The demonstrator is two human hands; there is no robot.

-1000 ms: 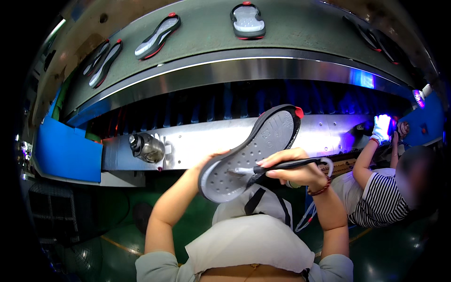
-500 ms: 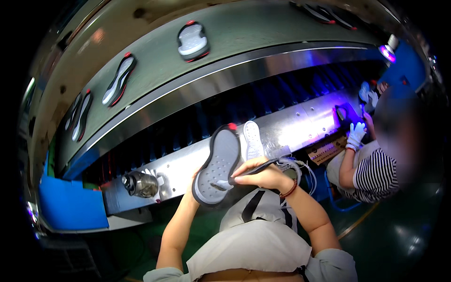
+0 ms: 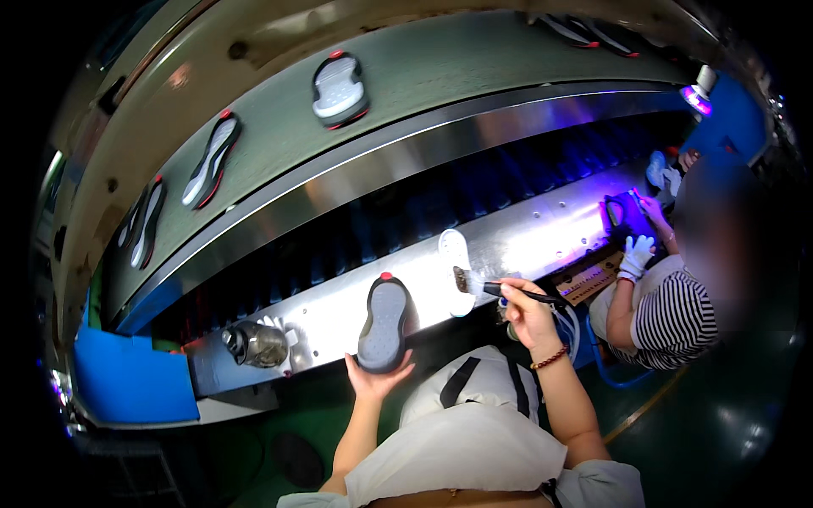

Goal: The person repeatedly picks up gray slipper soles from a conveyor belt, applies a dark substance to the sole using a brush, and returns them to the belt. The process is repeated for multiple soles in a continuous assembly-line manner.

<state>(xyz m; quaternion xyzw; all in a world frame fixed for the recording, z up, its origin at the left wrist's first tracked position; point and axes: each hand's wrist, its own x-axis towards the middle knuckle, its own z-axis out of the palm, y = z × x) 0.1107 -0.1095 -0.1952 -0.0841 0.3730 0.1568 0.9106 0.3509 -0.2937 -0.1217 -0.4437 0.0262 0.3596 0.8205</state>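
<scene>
My left hand (image 3: 375,386) cups the near end of a shoe sole (image 3: 383,326), thumb on one side and fingers spread on the other. The sole is grey inside with a dark rim and a red tip pointing away from me. Between the fingers of my right hand (image 3: 528,315) is the black handle of a brush (image 3: 500,290), held in a pinch. Its brown-stained bristles are over a white sole-shaped piece (image 3: 455,252) on the metal ledge; whether they touch it I cannot tell.
Beyond the metal ledge (image 3: 330,307), a green conveyor belt (image 3: 271,110) carries several soles. A dark bottle (image 3: 258,345) stands on the ledge to the left. At right a co-worker in a striped sleeve (image 3: 677,309) and white glove works under a purple lamp (image 3: 697,97).
My right hand and brush have moved right, off the grey sole and over to the white piece. The held sole has come down nearer the ledge. Soles on the belt have shifted slightly left.
</scene>
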